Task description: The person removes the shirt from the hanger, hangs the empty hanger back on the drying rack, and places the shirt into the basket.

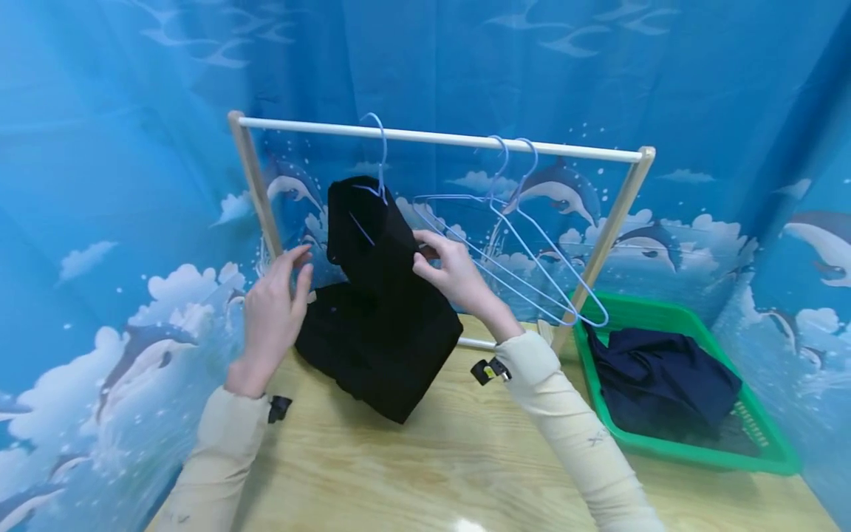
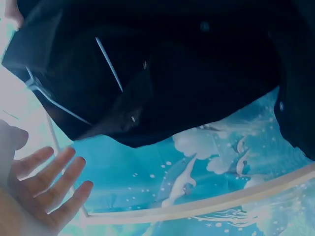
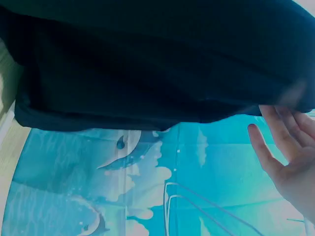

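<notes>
A black buttoned garment [image 1: 392,295] hangs from a light blue wire hanger [image 1: 383,159] on the white rail [image 1: 439,137] of a small rack. Part of the hanger shows inside the garment's opening; cloth hides the rest. My left hand [image 1: 272,310] is raised at the garment's left side, fingers relaxed and holding nothing. In the left wrist view that hand [image 2: 47,189] stands apart from the cloth. At the garment's right edge is my right hand [image 1: 455,270]. The right wrist view shows this hand's [image 3: 290,152] extended fingertips touching the cloth, thumb apart.
Two bare blue hangers [image 1: 532,244] hang farther right on the rail. A green basket [image 1: 691,454] with dark navy cloth [image 1: 665,377] stands on the wooden table [image 1: 425,473] at the right. Behind the rack is a blue dolphin-print curtain [image 1: 425,66].
</notes>
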Motion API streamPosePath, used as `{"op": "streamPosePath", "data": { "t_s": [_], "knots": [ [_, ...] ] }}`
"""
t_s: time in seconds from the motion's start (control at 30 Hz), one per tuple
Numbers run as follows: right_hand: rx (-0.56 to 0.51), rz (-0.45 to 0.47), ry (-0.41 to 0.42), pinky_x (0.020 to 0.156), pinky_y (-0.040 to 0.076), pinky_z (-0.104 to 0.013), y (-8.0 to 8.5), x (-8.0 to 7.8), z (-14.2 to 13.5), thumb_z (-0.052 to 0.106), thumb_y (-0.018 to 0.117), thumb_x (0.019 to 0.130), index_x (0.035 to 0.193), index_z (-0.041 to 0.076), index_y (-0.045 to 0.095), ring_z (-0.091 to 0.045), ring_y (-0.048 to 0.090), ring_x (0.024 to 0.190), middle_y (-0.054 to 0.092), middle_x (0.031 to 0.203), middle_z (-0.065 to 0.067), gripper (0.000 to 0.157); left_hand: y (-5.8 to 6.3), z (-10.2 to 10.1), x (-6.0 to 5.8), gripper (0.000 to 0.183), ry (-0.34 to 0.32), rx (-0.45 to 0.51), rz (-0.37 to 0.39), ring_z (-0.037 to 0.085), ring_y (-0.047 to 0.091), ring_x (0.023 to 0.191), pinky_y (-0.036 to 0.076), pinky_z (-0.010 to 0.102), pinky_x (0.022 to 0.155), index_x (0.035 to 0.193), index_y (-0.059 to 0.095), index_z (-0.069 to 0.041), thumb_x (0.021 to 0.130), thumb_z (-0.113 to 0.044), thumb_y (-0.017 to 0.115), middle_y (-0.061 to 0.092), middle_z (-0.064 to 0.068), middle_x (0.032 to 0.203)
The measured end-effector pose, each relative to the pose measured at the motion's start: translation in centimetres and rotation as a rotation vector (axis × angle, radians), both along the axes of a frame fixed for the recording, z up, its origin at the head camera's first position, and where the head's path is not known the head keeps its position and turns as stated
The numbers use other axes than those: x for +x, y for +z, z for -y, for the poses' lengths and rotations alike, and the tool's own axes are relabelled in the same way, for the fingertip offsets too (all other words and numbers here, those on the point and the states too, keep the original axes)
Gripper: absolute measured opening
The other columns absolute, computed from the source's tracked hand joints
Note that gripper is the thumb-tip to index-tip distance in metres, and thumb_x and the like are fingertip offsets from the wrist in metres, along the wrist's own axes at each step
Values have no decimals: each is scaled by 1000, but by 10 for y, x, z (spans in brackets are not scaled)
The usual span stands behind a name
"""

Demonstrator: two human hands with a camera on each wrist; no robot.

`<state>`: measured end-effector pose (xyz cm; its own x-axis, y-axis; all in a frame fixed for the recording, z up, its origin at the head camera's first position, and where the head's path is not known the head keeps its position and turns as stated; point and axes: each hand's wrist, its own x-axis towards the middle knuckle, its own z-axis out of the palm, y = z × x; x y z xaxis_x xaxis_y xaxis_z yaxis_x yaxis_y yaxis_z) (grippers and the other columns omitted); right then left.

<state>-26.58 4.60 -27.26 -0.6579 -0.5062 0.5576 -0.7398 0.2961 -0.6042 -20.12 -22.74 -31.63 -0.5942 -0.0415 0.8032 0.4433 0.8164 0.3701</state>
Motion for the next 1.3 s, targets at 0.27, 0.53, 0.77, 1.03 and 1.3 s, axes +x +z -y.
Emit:
{"op": "streamPosePath", "data": {
  "t_s": [0.27,0.53,0.77,1.03,1.3],
  "knots": [
    [85,-16,1,95,54,-44,-18,10,-30,6,53,100,136,-5,58,-32,68,106,63,132,-23,38,-8,14,-25,45,30,29,151,44,58,119,49,62,93,147,47,-2,108,-26,49,54,26,141],
    [175,32,31,95,55,-44,-42,23,-61,6,55,102,134,-3,61,-29,68,109,64,132,-19,34,-34,15,-46,64,-44,-68,324,46,32,144,28,64,114,158,28,-4,106,-34,53,31,26,157],
    [202,65,35,95,54,-48,-63,27,-83,3,55,101,131,-4,63,-31,67,111,66,129,-20,32,-56,5,-57,41,-145,-187,301,48,40,136,29,67,111,142,53,-3,103,-14,60,47,25,148],
    [220,49,-5,70,50,-29,-77,30,-106,-1,56,99,127,-2,66,-11,58,72,70,101,-12,30,-64,-3,-56,14,-249,-179,301,29,67,84,49,50,83,104,72,-9,103,-17,60,73,11,95],
    [189,2,-150,57,37,-27,-87,34,-125,1,57,100,128,2,67,-3,36,55,66,89,-6,30,-61,-22,-48,14,-242,-145,198,25,69,77,48,46,79,101,75,-14,101,-24,64,76,6,93]
  ]
}}
